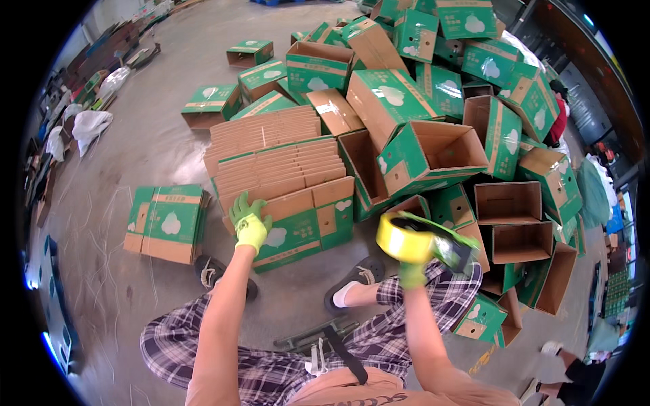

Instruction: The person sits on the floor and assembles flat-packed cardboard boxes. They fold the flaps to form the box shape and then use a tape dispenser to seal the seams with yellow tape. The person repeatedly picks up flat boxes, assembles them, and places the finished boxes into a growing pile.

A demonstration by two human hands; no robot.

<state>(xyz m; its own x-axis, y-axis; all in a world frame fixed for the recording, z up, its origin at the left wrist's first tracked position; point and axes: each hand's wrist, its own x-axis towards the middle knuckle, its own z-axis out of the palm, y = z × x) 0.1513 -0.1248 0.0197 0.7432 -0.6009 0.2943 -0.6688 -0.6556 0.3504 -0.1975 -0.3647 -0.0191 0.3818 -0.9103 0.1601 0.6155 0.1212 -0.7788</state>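
Note:
My left hand (249, 222), in a yellow-green glove, reaches to the front of a row of flattened cardboard boxes (277, 159) standing on edge. Its fingers are spread over the upper left edge of the nearest flattened box (298, 230), which is green and brown with a white fruit print. Out to the right, above my right knee, my right hand (413, 274) is closed round a tape dispenser (450, 247) carrying a large roll of yellow tape (405, 242). The dispenser is slightly blurred and touches no box that I can see.
Assembled green boxes (433, 159) lie in a tall, jumbled heap ahead and to the right. A bundle of flattened boxes (166, 223) lies on the floor at left. My legs straddle a low stool (318, 336). Another person's leg (572, 369) shows at lower right.

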